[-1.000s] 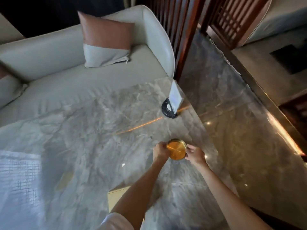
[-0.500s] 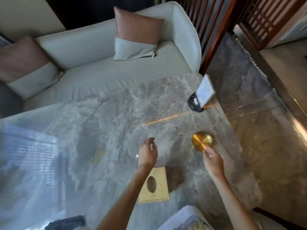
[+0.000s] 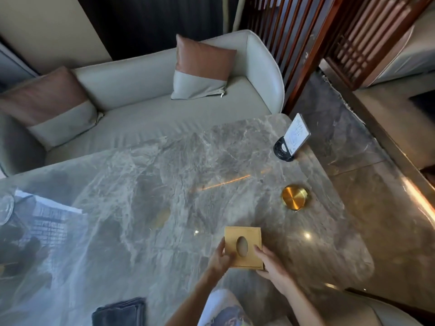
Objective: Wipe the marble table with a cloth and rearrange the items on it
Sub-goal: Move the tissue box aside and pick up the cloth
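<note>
Now both hands close on the square tan box with the oval slot (image 3: 243, 247), left hand (image 3: 221, 256) and right hand (image 3: 270, 264) in a firm grip on opposite sides. It rests near the round brass dish (image 3: 294, 196) on the grey marble counter (image 3: 141, 184); better lifted level than dragged.

gold round dish (image 3: 294, 196) no longer touched, now left alone near the table's right edge, both hands pulled back to the near side, left hand (image 3: 221, 257) and right hand (image 3: 270, 264) now wrapped around the tan tissue box (image 3: 243, 247), box gripped from both sides
</note>
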Motion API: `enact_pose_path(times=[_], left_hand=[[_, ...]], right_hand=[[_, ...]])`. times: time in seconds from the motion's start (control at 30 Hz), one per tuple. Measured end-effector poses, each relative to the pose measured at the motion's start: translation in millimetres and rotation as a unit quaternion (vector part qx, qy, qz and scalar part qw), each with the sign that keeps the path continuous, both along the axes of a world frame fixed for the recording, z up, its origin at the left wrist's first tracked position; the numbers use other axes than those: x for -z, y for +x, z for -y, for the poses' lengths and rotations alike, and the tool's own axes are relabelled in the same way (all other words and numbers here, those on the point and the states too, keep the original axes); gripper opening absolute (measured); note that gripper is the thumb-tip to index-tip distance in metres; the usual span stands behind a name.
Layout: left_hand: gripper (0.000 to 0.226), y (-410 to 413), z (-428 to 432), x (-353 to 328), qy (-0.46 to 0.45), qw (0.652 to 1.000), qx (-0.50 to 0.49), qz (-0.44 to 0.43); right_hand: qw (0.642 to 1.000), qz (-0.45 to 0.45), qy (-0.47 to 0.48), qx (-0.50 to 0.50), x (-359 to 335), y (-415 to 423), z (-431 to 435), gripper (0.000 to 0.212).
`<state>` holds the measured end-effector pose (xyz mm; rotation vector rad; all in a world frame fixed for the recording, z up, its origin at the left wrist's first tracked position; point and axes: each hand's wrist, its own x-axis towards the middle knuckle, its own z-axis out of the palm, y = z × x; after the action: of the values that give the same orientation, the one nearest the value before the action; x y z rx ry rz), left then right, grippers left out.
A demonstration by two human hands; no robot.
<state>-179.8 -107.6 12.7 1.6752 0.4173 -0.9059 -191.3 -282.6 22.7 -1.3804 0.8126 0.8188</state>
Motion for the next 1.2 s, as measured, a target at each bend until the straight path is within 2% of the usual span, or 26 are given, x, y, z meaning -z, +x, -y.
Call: enact_pose_path(times=[0.23,0.4,0.5,0.7,0.83,0.87,0.93,1.0,1.03,1.1,1.2], left_hand=[[0.053,44,101,-12,0.036,0.994,0.084,0.058],[0.062,52,158,-3,0.043,0.99,0.126,0.047],[0.056,51,174,6,0.03,0.99,0.131,0.05],[0.06,44,181,29,0.019,0.995,0.093,0.026],[0.055,42,175,13,0.023,0.995,0.089,0.026],[0.058,42,169,14,0.038,0.996,0.082,0.019],[0.058,41,150,16,0.058,0.997,0.048,0.01],[0.041,38,117,20,0.044,0.998,-0.013,0.031],[0.027,36,95,20,0.031,0.997,-0.054,0.037],[0.008,25,40,19,0.028,0.991,-0.12,0.046],[0.013,-8,-57,14,0.072,0.974,-0.196,0.082]], right_hand=[[0.991,-0.016,-0.032,0.128,-9,8,87,0.044],[0.985,-0.03,-0.053,0.159,-12,13,139,0.047],[0.984,-0.038,-0.054,0.163,-11,15,155,0.046],[0.986,-0.044,-0.046,0.154,-10,15,163,0.046],[0.99,-0.072,-0.088,0.086,-12,18,164,0.051],[0.989,-0.058,-0.118,0.068,-15,18,165,0.048],[0.971,0.029,-0.236,0.025,-23,18,168,0.036],[0.92,0.13,-0.37,0.0,-33,20,165,0.027],[0.901,0.169,-0.4,0.002,-40,22,159,0.026],[0.887,0.22,-0.405,-0.014,-49,28,135,0.019],[0.89,0.246,-0.371,-0.102,-51,38,75,0.015]])
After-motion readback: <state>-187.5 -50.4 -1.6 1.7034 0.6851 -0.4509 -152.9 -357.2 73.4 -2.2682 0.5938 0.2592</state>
